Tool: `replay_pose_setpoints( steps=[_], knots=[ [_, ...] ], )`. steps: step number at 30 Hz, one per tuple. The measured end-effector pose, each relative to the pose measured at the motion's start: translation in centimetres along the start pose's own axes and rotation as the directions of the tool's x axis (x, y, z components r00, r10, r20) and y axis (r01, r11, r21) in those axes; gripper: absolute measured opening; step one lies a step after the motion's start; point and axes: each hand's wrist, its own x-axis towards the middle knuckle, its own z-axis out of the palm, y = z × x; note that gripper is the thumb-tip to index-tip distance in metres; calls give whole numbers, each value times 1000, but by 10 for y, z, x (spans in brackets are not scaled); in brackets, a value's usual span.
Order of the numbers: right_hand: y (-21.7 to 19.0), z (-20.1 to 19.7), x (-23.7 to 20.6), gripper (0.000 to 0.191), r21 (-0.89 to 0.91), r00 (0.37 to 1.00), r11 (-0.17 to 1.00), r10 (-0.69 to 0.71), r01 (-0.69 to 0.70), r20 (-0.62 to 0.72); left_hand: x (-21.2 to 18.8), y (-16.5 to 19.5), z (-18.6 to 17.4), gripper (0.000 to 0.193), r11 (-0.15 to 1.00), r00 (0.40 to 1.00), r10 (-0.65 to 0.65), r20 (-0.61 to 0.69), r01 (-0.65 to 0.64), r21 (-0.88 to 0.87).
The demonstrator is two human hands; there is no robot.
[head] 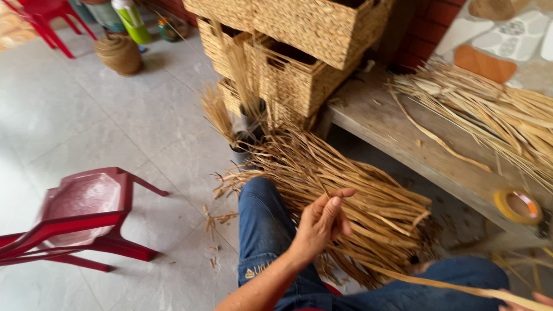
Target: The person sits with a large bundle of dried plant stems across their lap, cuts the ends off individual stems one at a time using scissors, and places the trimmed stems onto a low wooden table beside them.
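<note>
My left hand is raised over my lap, fingers curled, thumb and forefinger pinched on a thin dry straw strand that runs up from the bundle. So that grip is closed tight on the one strand. The straw bundle lies across my left knee in blue jeans, its ends fanning out toward the floor and baskets.

My right hand is barely in view at the bottom right corner; only fingertips show. A long flat strip of straw runs across my right thigh to those fingertips and touches them, but I cannot tell how far that grip is closed.

The wooden worktop is to my right, carrying another loose pile of straw and a roll of yellow tape near its front edge. Stacked woven baskets stand ahead, against the worktop's end. A small dark pot with upright straw stands at their foot. A red plastic chair is on the tiled floor to my left, well apart. A small round woven basket sits further back on the floor.
</note>
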Motion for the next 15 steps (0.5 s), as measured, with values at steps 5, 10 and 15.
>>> replay_pose_setpoints(
  steps=[5, 10, 15],
  knots=[
    [-10, -6, -34, 60, 6, 987, 992, -122, 123, 107, -5, 10, -2, 41, 902, 987, -135, 84, 87, 422],
    [-78, 13, -58, 71, 161, 898, 983, -146, 85, 415, -8, 21, -1, 39, 767, 958, -251, 141, 108, 632],
    [-143, 51, -67, 82, 73, 794, 996, -87, 53, 602, -12, 13, 9, 36, 669, 929, -323, 180, 90, 738]
  ],
)
